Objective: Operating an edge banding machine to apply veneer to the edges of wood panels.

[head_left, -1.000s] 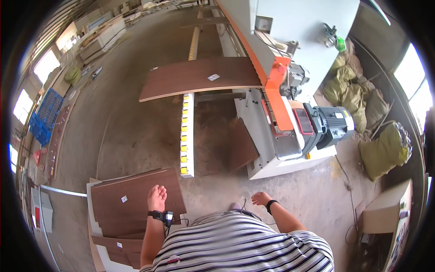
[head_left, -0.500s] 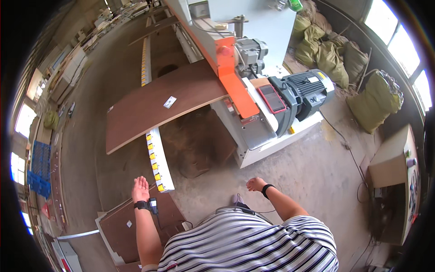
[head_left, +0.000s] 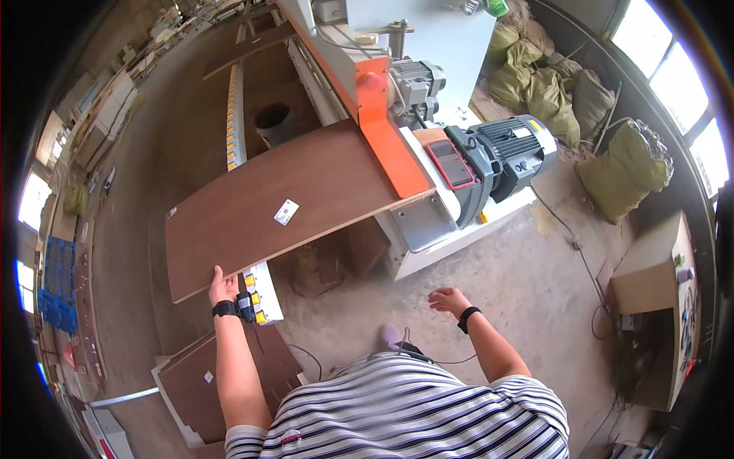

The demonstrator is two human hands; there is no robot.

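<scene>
Board (head_left: 298, 183), 10 o'clock; L hand (head_left: 224, 289), 8 o'clock, touching its near edge, can't tell grip closure; R hand (head_left: 449, 301), abt 4 o'clock, grip half-open, empty.

I'm monitoring remotely, seeing a reddish-brown board (head_left: 306, 183) at the left hand (head_left: 223, 288), a white rail (head_left: 267, 289) with yellow rollers (head_left: 255, 298) beside that hand, an orange guard (head_left: 384, 138) farther right, and a dark-and-white striped shirt (head_left: 413, 409) below.
</scene>
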